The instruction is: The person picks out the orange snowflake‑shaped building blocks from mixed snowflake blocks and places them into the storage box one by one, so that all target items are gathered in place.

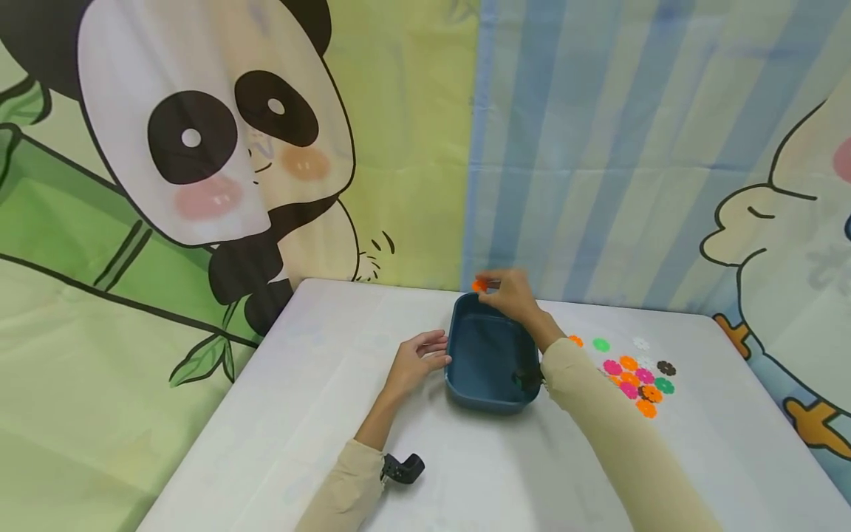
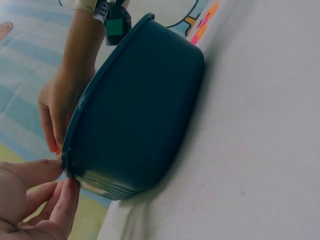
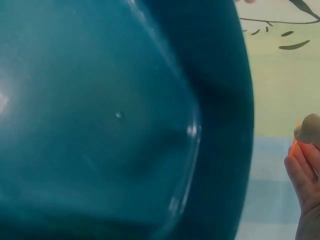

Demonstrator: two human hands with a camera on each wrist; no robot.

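A deep blue plastic basin [image 1: 488,405] with rounded corners stands on the table, its inside bare in the head view. At its left rim is my left hand [image 1: 414,363], thumb and fingers apart; in the left wrist view the fingertips [image 2: 70,192] are right at the rim. Over the basin's far edge, my right hand [image 1: 510,297] pinches an orange flower-shaped plastic disc [image 1: 479,285] between thumb and fingers. The right wrist view shows this orange disc [image 3: 294,145] edge-on, beyond the basin wall [image 3: 225,115].
Right of the basin lies a loose cluster of flower-shaped discs [image 1: 629,378] in orange, pink, green, white and dark brown, partly hidden by the right sleeve [image 1: 598,399]. A printed curtain [image 1: 405,148] hangs behind the white table [image 1: 266,436].
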